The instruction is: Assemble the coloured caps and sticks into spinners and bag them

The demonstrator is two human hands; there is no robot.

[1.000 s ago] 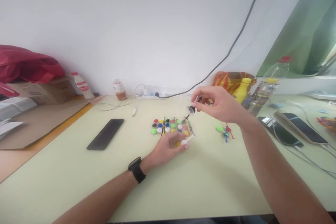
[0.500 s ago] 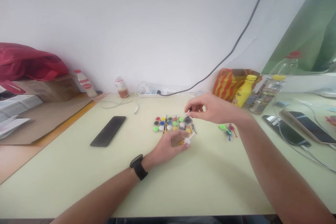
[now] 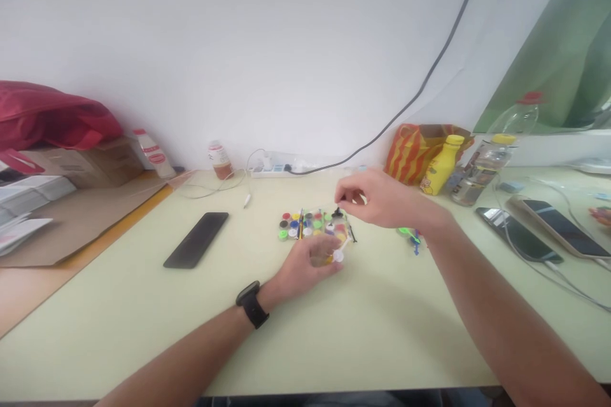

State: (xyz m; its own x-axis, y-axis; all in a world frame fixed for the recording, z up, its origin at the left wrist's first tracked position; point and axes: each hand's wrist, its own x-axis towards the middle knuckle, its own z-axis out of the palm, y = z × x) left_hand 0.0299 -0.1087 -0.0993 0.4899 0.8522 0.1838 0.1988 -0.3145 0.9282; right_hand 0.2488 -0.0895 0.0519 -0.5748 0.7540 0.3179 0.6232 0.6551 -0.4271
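Pinches a small black piece (image 3: pixel 337 213) in the narrowed fingertips of the right hand (image 3: pixel 375 199), over the far right part of the coloured pots (image 3: pixel 308 232). Curves the left hand (image 3: pixel 305 269) around a white cap (image 3: pixel 338 256) at the near right edge of the pots; cannot tell a grip from mere touch. Shows green and blue pieces (image 3: pixel 415 243) right of the pots, a dark phone (image 3: pixel 196 240) left of them, a power strip (image 3: pixel 273 172) beyond.
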